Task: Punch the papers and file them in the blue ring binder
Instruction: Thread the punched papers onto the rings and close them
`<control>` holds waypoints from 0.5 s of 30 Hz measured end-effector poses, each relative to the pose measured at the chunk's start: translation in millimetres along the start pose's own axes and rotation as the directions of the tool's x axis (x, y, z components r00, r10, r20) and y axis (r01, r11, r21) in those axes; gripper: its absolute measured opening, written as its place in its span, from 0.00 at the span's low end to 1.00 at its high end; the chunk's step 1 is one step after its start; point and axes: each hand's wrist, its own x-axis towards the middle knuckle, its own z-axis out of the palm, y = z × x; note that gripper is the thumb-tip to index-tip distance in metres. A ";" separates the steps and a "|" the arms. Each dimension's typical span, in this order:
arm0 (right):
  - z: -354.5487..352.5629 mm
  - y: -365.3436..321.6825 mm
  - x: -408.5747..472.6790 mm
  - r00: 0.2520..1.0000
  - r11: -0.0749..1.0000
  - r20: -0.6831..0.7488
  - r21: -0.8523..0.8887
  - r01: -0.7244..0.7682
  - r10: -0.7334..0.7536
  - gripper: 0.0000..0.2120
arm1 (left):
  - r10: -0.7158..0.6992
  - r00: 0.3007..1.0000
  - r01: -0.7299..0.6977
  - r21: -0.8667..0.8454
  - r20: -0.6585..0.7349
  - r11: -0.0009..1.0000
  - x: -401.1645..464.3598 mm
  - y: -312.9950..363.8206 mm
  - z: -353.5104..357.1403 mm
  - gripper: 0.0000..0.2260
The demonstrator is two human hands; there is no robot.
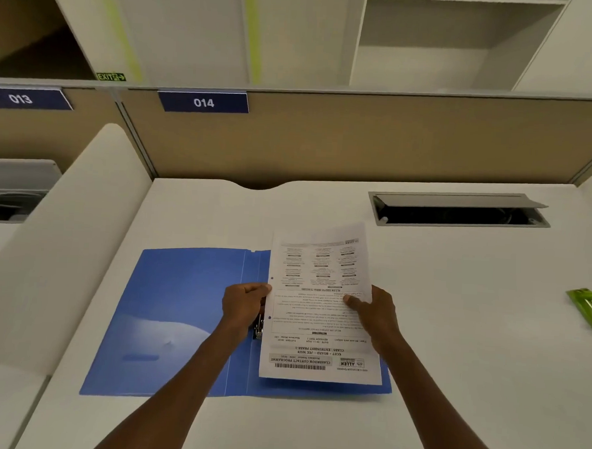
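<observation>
The blue ring binder (179, 321) lies open flat on the white desk, its left cover spread out. Printed papers (316, 328) with two punched holes along their left edge are held over the binder's right half, text upside down to me. My left hand (245, 307) grips the papers' left edge beside the holes, just above the metal ring mechanism (258, 328). My right hand (374, 314) holds their right edge, thumb on top. The far end of the sheets curls upward.
A green hole punch (590, 308) sits at the desk's right edge. An open cable tray (460, 212) is set into the desk behind the papers. Tan partition panels labelled 013 and 014 close off the back and left.
</observation>
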 end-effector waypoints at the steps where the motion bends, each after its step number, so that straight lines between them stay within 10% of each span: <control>1: 3.6 2.2 0.7 1.000 1.000 -0.004 -0.004 -0.009 0.009 0.15 | -0.007 1.000 0.007 0.005 -0.005 1.000 1.1 -2.8 -2.0 0.05; 15: 24.1 11.4 6.5 1.000 0.997 -0.002 -0.075 -0.008 0.008 0.12 | 0.012 0.996 -0.008 0.038 -0.085 0.999 13.7 -12.6 -2.2 0.05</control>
